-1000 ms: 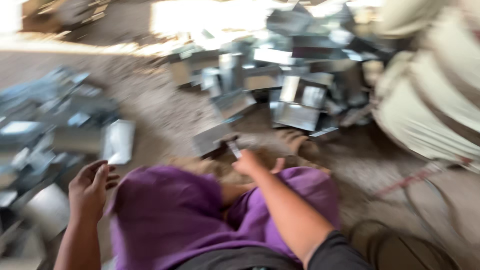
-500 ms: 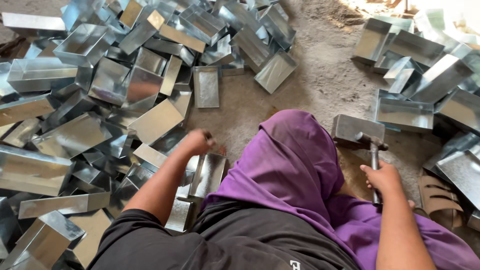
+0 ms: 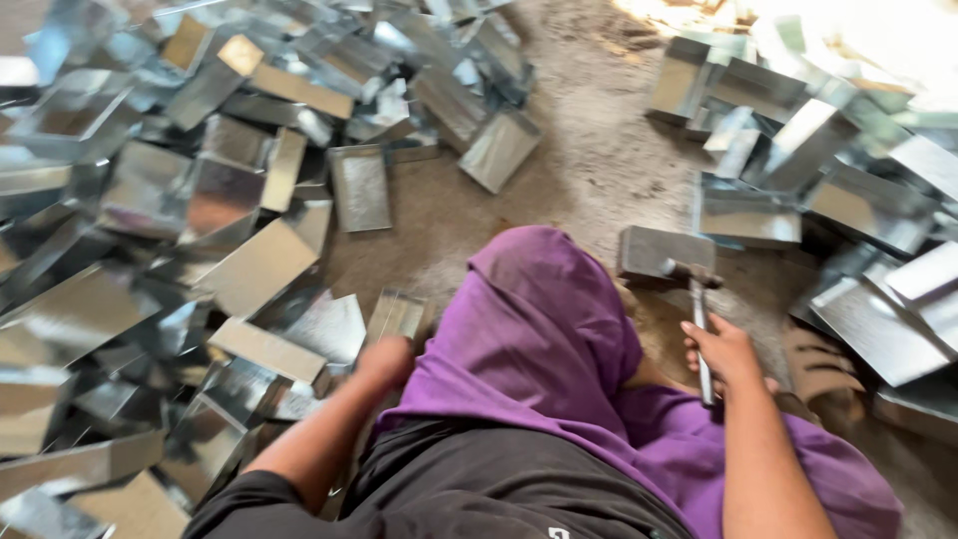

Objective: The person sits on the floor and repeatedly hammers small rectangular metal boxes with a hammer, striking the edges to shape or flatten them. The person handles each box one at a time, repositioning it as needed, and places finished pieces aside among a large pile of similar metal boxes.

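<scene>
A: What has the right hand got?

B: Its grip is closed around the thin handle of a hammer. The head points away from the person, resting against a small grey metal block that sits on the dirt floor just past the purple-clad knee.

A: And the left hand?

B: It reaches down on the other side of that knee. The fingers curl at the near end of a narrow sheet-metal tray lying on the floor. The picture is blurred there, so I cannot tell whether the grip has actually closed on the tray or only touches it.

A: What lies around it?

B: Left of that hand is a large heap of shiny metal trays, tilted and overlapping, some face up, some on edge. One tray lies flat and alone at the edge of the heap, and another is tipped just beyond it.

A: And to the right?

B: A second pile of trays spreads beyond the hammer, well apart from the first, with bare floor between them. Near the right wrist is a foot in a sandal, beside that pile.
</scene>
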